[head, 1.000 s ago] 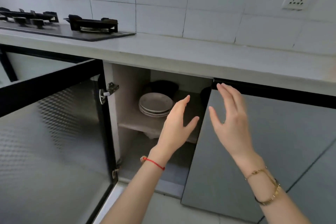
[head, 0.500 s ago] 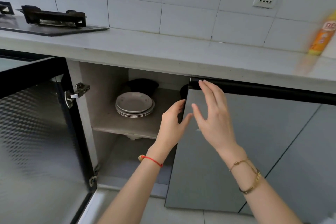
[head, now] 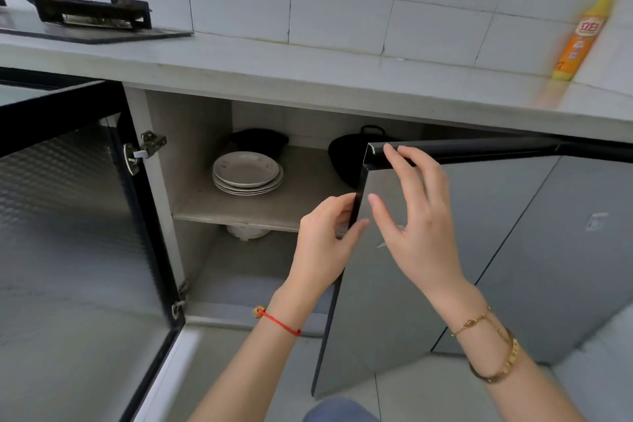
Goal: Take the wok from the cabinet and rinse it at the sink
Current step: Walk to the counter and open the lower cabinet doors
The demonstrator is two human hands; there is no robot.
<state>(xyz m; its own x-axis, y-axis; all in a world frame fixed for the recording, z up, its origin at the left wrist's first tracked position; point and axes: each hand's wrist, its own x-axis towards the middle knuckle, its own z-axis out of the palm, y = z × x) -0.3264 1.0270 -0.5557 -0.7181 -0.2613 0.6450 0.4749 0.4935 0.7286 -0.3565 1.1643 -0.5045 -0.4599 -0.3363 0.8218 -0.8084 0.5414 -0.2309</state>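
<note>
A black wok (head: 344,158) with a loop handle sits on the cabinet shelf (head: 260,209), partly hidden behind the right cabinet door (head: 428,284). That grey door stands partly open. My left hand (head: 325,243) grips its free vertical edge, fingers curled around it. My right hand (head: 414,212) rests on the door's front, with fingertips over its black top edge. No sink is in view.
A stack of plates (head: 247,172) and a dark pot (head: 260,142) sit on the shelf. A white object (head: 247,232) lies below it. The left door (head: 78,250) stands wide open. A stove (head: 92,15) and a yellow bottle (head: 582,39) stand on the countertop (head: 308,72).
Both hands reached the right door and took hold of it. The door swung partly open, which exposed the black wok. The view shifted right.
</note>
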